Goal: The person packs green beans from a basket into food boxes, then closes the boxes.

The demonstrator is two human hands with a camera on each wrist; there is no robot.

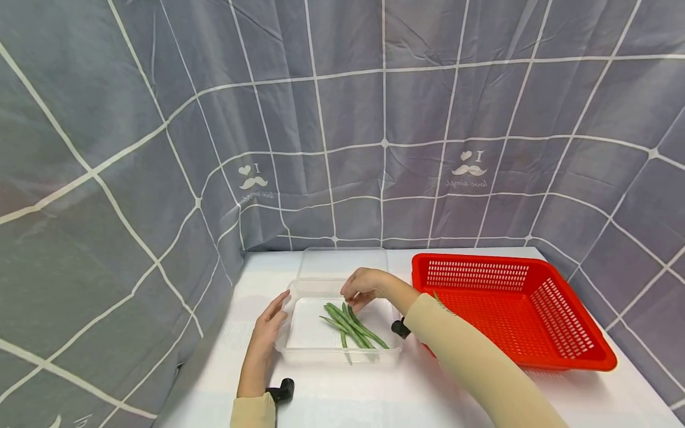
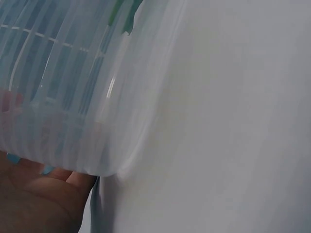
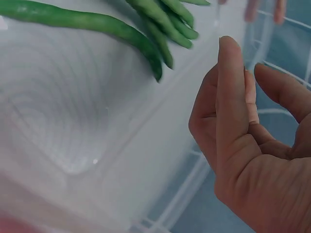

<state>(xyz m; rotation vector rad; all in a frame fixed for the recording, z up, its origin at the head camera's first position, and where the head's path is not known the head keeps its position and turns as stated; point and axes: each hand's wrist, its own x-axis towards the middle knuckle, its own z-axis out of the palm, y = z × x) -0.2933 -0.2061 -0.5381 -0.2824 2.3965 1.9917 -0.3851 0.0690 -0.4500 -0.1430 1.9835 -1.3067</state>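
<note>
Several green beans (image 1: 350, 325) lie in a loose bundle inside a clear plastic container (image 1: 304, 333), most slanting toward its front right. My left hand (image 1: 267, 330) rests along the container's left side with its fingers extended; the left wrist view shows the palm (image 2: 39, 199) against the ribbed wall. Over the back part of the container, my right hand (image 1: 369, 286) is bent downward near the beans' upper ends. In the right wrist view its fingers (image 3: 231, 97) are loosely bent, thumb apart, and hold nothing. One bean (image 3: 97, 22) there lies apart from the bundle.
A red perforated basket (image 1: 567, 321) stands to the right, with a little green showing at its left side, partly hidden by my right sleeve. Behind the container lies a flat clear lid-like piece (image 1: 344, 259). A grey checked curtain (image 1: 353, 172) encloses the white table (image 1: 241, 309).
</note>
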